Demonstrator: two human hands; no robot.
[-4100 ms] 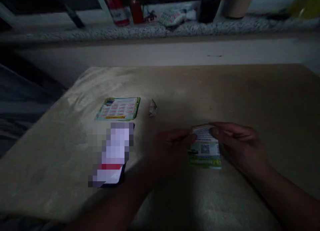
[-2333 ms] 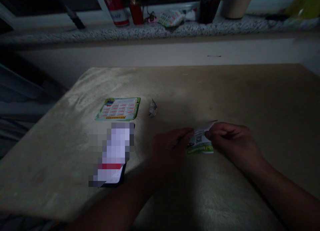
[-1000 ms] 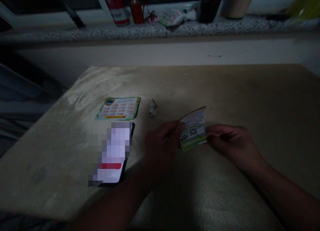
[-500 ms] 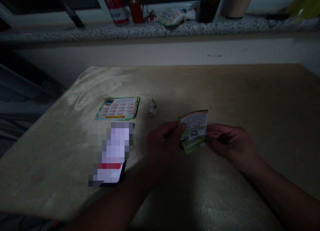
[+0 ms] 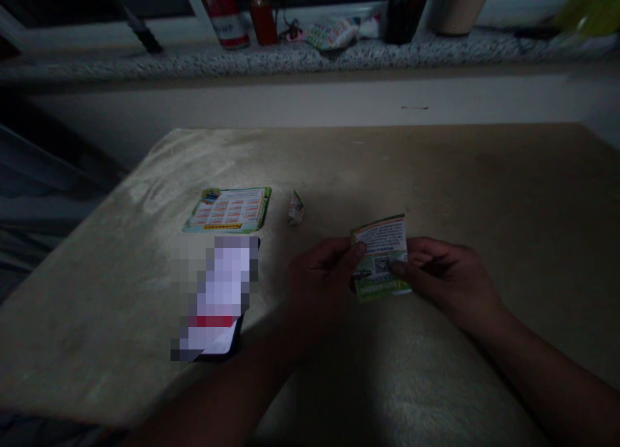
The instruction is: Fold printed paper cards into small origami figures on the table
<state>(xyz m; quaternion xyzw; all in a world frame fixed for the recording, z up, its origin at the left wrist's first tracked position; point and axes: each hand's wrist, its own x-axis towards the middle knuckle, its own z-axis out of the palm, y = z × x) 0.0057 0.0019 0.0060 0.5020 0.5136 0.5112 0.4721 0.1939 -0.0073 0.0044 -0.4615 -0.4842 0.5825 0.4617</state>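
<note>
Between my two hands is a printed paper leaflet (image 5: 380, 240), green and white with small text and a QR code, held up above the table. My left hand (image 5: 322, 272) pinches its left edge, thumb on the printed face. On its right side, my right hand (image 5: 445, 276) grips it with the thumb over the front near the code; the other fingers are partly hidden behind the sheet. To the left lie a flat printed card (image 5: 230, 209) with rows of text and a small folded scrap of patterned paper (image 5: 295, 209).
A phone (image 5: 225, 298) with a lit, pixelated screen rests on the table (image 5: 465, 182) near my left forearm. Behind, the stone windowsill (image 5: 271, 62) bears a red can (image 5: 227, 20), a red bottle (image 5: 264, 24), a crumpled packet (image 5: 332, 33) and a dark cup (image 5: 407, 14).
My right thumb has come over the leaflet's front face, and the sheet looks flatter. Both the leaflet and my left hand have shifted slightly right. The things on the table stay put.
</note>
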